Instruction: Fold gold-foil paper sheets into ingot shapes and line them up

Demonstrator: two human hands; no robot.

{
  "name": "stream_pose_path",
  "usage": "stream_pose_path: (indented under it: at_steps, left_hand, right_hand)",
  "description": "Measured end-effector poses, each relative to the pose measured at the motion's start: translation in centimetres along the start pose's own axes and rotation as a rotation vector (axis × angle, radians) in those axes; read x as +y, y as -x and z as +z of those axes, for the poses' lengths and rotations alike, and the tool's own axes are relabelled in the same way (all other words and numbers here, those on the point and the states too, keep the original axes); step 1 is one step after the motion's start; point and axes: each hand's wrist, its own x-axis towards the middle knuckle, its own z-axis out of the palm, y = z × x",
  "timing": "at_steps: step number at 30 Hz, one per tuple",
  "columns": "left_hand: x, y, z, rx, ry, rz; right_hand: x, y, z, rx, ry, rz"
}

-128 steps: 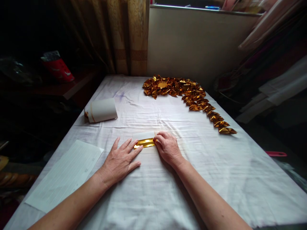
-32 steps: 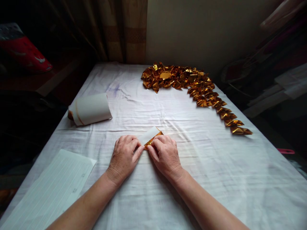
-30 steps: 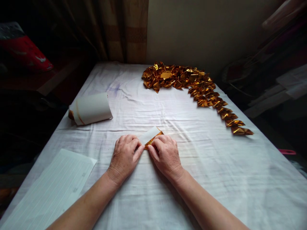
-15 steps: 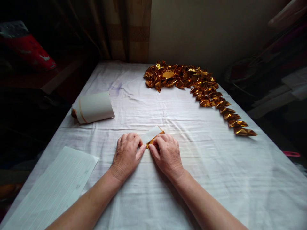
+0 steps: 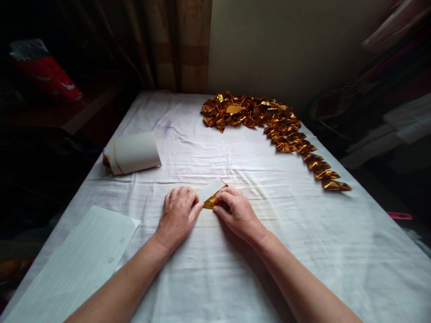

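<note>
A small sheet of gold foil paper (image 5: 211,194), gold on one side and white on the other, lies partly folded on the white cloth. My left hand (image 5: 178,214) has its fingers curled and pressed on the sheet's left end. My right hand (image 5: 235,211) pinches the right end with bent fingers. Both hands meet over the paper near the table's middle.
A long curved heap of folded gold foil pieces (image 5: 269,128) runs along the far right of the table (image 5: 336,251). A rolled stack of white-backed sheets (image 5: 133,152) lies at the left. A lined white paper (image 5: 77,264) sits near left. Red packaging (image 5: 50,76) rests on a dark shelf.
The gold strip that lay flat under spread fingers is now folded up with a white flap raised. Both hands have closed in on it, and my right hand has shifted slightly right.
</note>
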Motion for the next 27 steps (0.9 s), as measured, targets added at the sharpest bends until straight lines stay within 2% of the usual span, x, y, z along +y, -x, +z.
stream_pose_path:
  at_steps: [7, 12, 16, 19, 24, 27]
  left_hand:
    - [-0.8, -0.4, -0.2, -0.042, 0.104, 0.000]
    - [-0.5, 0.4, -0.3, 0.062, 0.087, 0.078]
    - [1.2, 1.8, -0.2, 0.136, -0.035, 0.262]
    - [2.0, 2.2, 0.0, 0.117, -0.145, 0.295]
    - [2.2, 1.0, -0.3, 0.087, -0.269, 0.326]
    - [2.1, -0.4, -0.8, 0.062, -0.356, 0.425]
  right_hand:
    - [0.4, -0.3, 0.0, -0.009, -0.006, -0.037]
    - [0.6, -0.3, 0.3, 0.031, 0.005, -0.043]
    - [0.6, -0.2, 0.5, 0.060, -0.035, -0.055]
    - [0.9, 0.0, 0.4, 0.077, -0.094, -0.089]
    - [2.5, 0.3, -0.4, 0.168, -0.199, -0.180]
    - [3.5, 0.3, -0.9, 0.197, -0.163, -0.194]
